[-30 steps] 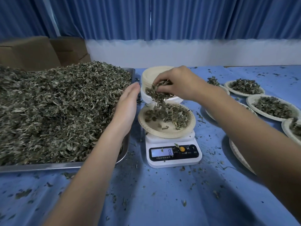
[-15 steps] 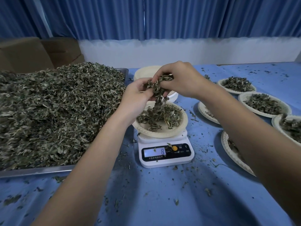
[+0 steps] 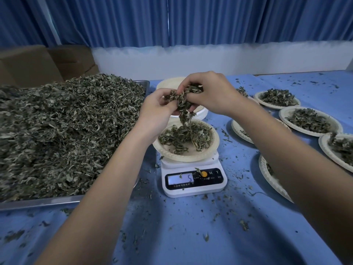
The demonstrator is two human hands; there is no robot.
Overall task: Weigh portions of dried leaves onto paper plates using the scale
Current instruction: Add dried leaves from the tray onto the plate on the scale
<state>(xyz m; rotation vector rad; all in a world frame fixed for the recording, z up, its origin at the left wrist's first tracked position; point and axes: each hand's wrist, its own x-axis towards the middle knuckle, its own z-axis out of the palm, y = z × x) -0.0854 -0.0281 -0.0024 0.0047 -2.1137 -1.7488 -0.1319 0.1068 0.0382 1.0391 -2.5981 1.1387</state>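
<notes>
Clump of dried leaves: I am gripping it with my left hand and right hand, directly above the scale, whose paper plate is bearing loose leaves.

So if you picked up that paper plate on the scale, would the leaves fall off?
Probably a few. The paper plate looks thin, so it may bend when lifted by one edge. The dried leaves sit in a loose heap and look very light, so they could slide or scatter, like the crumbs on the tablecloth.
</notes>
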